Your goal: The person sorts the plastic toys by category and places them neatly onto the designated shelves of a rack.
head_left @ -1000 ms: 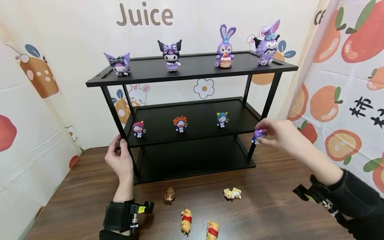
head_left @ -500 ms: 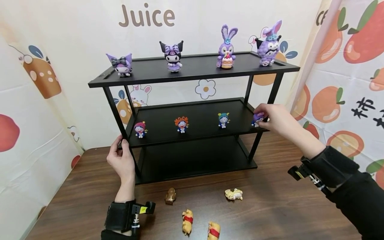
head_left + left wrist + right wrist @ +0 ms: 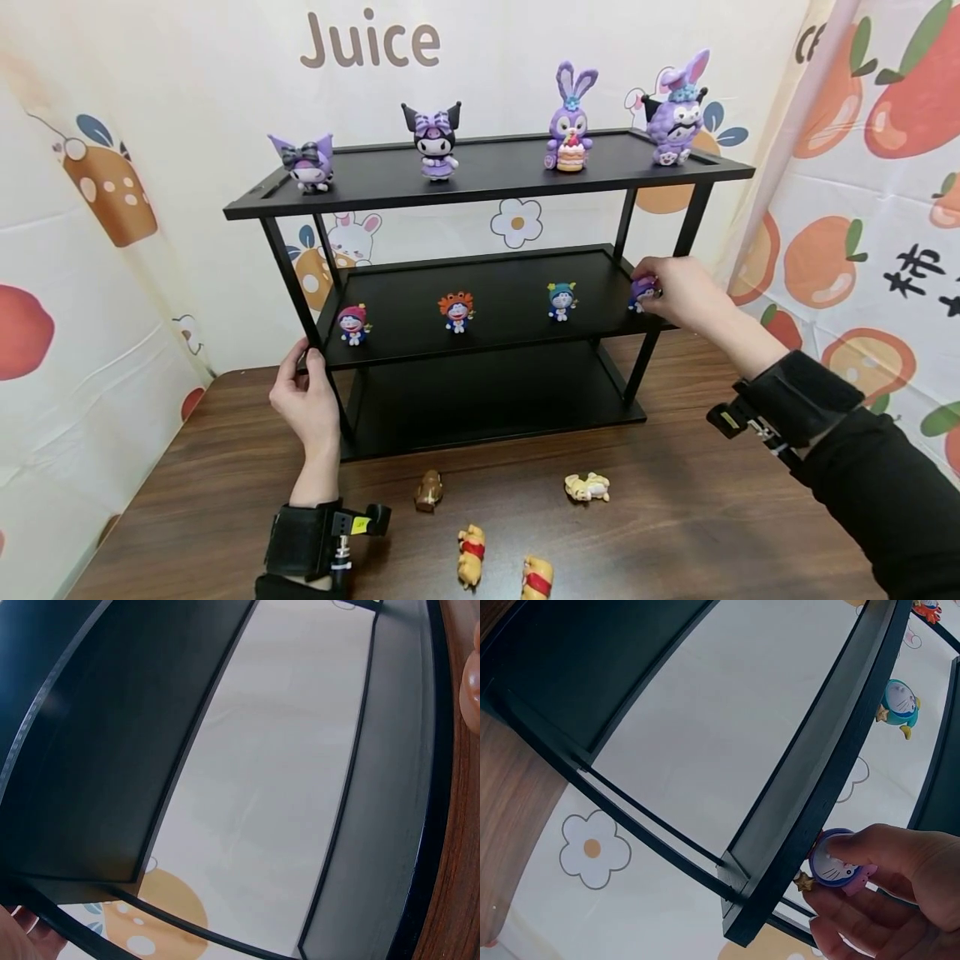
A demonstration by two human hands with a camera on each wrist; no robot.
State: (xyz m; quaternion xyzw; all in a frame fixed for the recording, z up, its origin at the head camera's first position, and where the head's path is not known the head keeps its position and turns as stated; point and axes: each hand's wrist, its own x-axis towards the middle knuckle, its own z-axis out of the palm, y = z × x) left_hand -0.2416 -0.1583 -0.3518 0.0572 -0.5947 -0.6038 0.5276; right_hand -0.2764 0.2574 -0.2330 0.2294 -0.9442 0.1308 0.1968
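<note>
R hand (image 3: 677, 292) pinching purple fig (image 3: 826, 864), 3 o'clock on rack (image 3: 510, 292); prob light, stiff, slick: hold by head. L hand (image 3: 309, 398) gripping rack, 8 o'clock.

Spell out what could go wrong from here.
The right hand holds the purple-hooded figurine near the right end of the middle shelf; let go off balance, it might topple. The left hand grips the rack; a jolt there could tip the teal-hatted figurine.
</note>
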